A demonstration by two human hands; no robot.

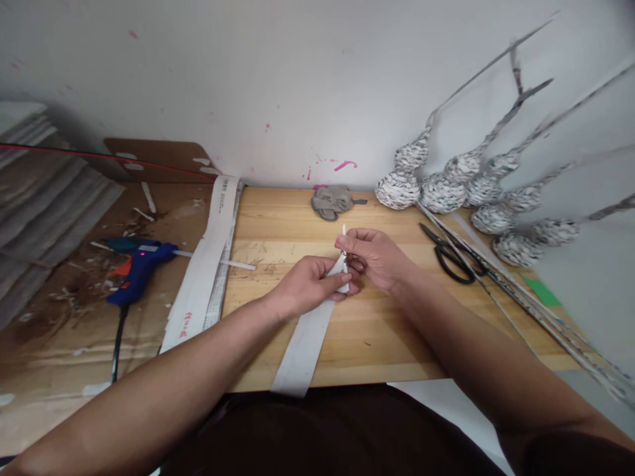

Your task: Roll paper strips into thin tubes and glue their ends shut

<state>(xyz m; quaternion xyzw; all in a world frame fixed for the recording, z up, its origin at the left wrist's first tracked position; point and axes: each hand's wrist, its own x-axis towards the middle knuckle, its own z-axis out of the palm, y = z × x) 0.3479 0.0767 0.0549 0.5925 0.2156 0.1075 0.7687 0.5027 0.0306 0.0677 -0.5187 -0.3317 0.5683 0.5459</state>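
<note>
A long white paper strip (305,347) runs from the front edge of the wooden table up to my hands. Its upper end is rolled into a narrow point that stands up between my fingers. My left hand (312,284) pinches the strip just below the rolled part, thumb on top. My right hand (370,254) grips the rolled tip between thumb and fingers. The two hands are close together over the middle of the table. Part of the roll is hidden behind my fingers.
Paper strips (211,264) are stacked at the left, beside a blue glue gun (143,264) on cardboard. Black scissors (454,258), thin paper rods (516,297) and several woven gourd shapes (399,190) lie right. A grey cloth (332,200) lies near the wall.
</note>
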